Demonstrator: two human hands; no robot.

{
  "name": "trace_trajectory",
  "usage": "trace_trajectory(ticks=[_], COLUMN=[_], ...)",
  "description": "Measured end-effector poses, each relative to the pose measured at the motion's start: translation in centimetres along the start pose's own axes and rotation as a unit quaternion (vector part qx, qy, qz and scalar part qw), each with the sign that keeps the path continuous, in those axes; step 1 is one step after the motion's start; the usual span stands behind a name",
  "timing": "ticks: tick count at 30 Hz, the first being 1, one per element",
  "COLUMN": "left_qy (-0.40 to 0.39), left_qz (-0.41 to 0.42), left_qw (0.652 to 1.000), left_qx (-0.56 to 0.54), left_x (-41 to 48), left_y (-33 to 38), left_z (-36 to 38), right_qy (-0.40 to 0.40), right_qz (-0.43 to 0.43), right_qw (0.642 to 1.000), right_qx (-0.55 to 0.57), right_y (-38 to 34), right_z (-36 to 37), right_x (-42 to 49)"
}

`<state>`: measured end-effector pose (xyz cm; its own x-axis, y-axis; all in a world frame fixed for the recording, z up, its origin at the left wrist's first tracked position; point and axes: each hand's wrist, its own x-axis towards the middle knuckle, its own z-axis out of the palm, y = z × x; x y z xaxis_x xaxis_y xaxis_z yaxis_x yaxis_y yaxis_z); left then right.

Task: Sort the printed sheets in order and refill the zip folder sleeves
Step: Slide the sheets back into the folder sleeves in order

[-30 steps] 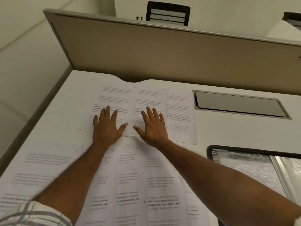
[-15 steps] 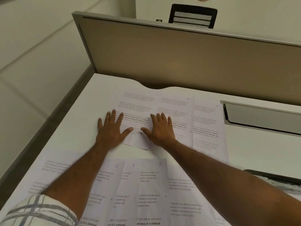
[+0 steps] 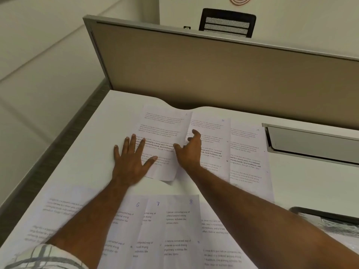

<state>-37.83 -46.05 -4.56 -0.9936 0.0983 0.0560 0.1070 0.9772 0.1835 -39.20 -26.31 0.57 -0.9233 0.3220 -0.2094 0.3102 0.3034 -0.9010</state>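
Printed sheets lie in two rows on the white desk (image 3: 93,160). In the far row, the left sheet (image 3: 163,125) overlaps the sheet numbered 3 (image 3: 211,125), with another sheet (image 3: 246,148) to the right. My left hand (image 3: 132,158) presses flat on the left sheet's lower left part, fingers spread. My right hand (image 3: 189,150) rests at that sheet's right edge, thumb on it and fingers loosely bent over the sheet numbered 3. The near row shows overlapping sheets numbered 6 (image 3: 126,220), 7 (image 3: 153,226) and 8 (image 3: 180,220). The zip folder (image 3: 328,220) peeks in at the right.
A beige partition panel (image 3: 213,70) stands along the desk's far edge. A grey cable hatch (image 3: 310,142) is set in the desk at the right. A black mesh chair (image 3: 227,23) shows behind the partition. The desk's left edge drops to the floor.
The view has shifted left and down. My right hand has gone from lying flat to lifting its fingers at the left sheet's right edge. The left hand stays flat on that sheet.
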Motion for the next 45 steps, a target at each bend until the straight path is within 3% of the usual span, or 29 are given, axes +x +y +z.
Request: trace_trajectory(ticks=[5,12,18,21,24,26,30,37,45], left_qy=[0.002,0.023,-0.002,-0.053,-0.115,-0.128,-0.171,-0.227,-0.225], left_qz=[-0.004,0.007,-0.014,-0.069,-0.160,-0.163,-0.132,-0.095,-0.073], left_qw=[1.000,1.000,0.984,0.940,0.853,0.807,0.762,0.757,0.771], left_qx=[-0.011,-0.020,-0.176,-0.330,-0.483,-0.553,-0.610,-0.606,-0.591], left_x=[-0.2,-0.3,-2.0,-3.4,-4.7,-6.0,-9.6,-16.0,-23.8], left_y=[0.1,0.9,4.5,7.4,9.9,11.8,16.3,24.7,34.7], left_z=[-0.3,-2.3,-4.3,-5.4,-5.8,-5.8,-6.3,-6.2,-4.4], right_qy=[-0.007,-0.005,-0.025,-0.028,-0.021,-0.016,-0.001,0.012,0.010], right_qz=[0.075,0.051,0.040,0.039,0.047,0.056,0.067,0.068,0.087], right_qw=[0.997,0.998,0.992,0.988,0.986,0.983,0.980,0.973,0.969], right_qx=[0.018,0.045,0.120,0.145,0.158,0.173,0.188,0.220,0.233], right_y=[0.4,0.2,1.8,3.0,4.7,6.0,8.6,12.5,18.4], right_z=[-0.1,-2.7,-9.7,-13.7,-17.7,-20.3,-25.1,-33.8,-44.4], right_x=[0.1,-0.7,-3.1,-5.3,-7.5,-9.2,-12.8,-18.0,-22.8])
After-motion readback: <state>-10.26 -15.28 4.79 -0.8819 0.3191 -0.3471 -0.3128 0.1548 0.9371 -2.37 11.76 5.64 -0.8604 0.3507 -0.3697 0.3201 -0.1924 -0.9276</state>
